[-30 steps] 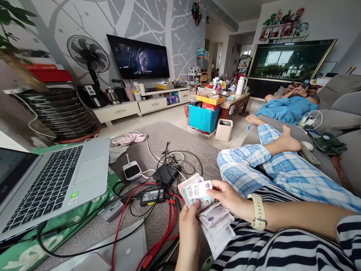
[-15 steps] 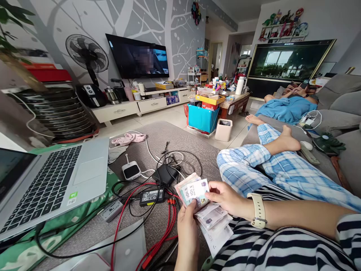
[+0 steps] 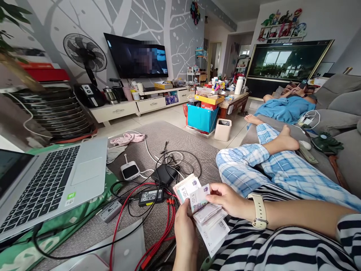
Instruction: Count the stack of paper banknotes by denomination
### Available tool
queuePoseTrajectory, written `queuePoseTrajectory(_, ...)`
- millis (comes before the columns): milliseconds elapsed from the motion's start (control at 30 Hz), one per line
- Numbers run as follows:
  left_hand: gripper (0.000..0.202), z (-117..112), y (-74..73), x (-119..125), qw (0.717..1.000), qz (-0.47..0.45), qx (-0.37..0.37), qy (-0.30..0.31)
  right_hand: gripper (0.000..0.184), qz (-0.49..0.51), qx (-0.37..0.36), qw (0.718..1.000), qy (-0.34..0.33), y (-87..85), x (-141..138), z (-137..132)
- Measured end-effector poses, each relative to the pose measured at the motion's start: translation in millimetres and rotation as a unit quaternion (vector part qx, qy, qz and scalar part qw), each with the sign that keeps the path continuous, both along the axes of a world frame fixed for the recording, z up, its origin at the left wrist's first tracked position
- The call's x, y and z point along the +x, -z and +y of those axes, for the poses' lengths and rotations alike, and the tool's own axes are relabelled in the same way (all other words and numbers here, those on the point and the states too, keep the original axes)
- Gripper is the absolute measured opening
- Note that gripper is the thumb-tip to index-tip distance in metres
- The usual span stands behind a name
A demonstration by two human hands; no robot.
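In the head view, a fanned stack of banknotes (image 3: 210,230) is held between my two hands over my lap. My left hand (image 3: 186,227) grips the stack from below, its thumb pressed on the face of the notes. My right hand (image 3: 227,199) pinches the edge of one banknote (image 3: 199,197) between thumb and fingers, with that note tilted over the upper part of the stack. Several notes fold and hang down below the right fingers. The lower ends of the stack inside my left palm are hidden.
Tangled black and red cables (image 3: 169,218), a power adapter (image 3: 150,197) and a small white device (image 3: 130,171) lie left of my hands. Farther left is an open laptop (image 3: 87,169). Crossed legs in plaid trousers (image 3: 245,162) lie ahead; another person rests under a blue cloth (image 3: 284,109).
My right hand has drawn the pinched banknote down and across the stack, uncovering more of the note behind it. My left hand has tilted slightly and stays around the stack.
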State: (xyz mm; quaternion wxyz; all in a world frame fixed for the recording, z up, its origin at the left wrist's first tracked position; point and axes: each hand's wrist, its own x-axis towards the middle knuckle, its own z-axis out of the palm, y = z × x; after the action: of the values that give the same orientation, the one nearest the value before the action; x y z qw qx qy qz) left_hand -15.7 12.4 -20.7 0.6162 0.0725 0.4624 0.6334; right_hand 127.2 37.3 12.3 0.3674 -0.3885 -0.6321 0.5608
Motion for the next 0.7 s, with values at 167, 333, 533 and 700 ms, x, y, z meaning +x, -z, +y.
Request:
queuePoseTrajectory(167,0.036,0.4,6.1,-0.4,0.998,0.015,0.028,0.052,0.031,0.011,0.006,1.000,-0.001,-7.4,-0.5,-3.2)
queuePoseTrajectory(333,0.038,-0.1,5.2,0.2,0.997,0.025,0.030,0.064,0.032,0.040,-0.020,0.999,-0.003,-5.6,-1.4,-3.3)
queuePoseTrajectory(533,0.038,0.7,6.0,-0.2,0.997,0.024,0.026,0.062,0.032,0.014,0.006,1.000,0.016,-8.4,0.0,-6.2)
queuePoseTrajectory(700,0.037,0.4,4.9,-0.1,0.999,0.017,0.010,0.049,0.040,-0.010,0.013,1.000,0.019,-9.7,1.4,-7.5)
